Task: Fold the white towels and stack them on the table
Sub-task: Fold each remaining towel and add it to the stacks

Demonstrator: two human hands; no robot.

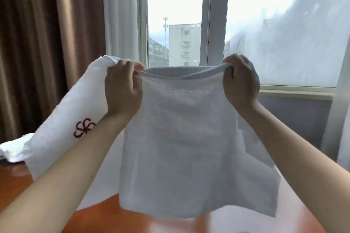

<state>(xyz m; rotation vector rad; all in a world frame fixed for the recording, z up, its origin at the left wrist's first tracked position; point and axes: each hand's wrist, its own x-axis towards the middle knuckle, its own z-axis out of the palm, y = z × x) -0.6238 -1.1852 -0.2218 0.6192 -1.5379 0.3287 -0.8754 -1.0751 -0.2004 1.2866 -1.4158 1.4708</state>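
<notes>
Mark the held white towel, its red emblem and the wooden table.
white towel [180, 134]: head view, middle of the hanging front panel.
red emblem [84, 127]: head view, centre of the stitching.
wooden table [117, 215]: head view, bare top below the towel's lower edge.

Matt terry-cloth towel [181, 128]; glossy polished wooden table [132, 219].

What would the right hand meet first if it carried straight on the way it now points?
Probably the window behind the right hand, which grips the white towel; nothing shows between, though depth is unclear.
</notes>
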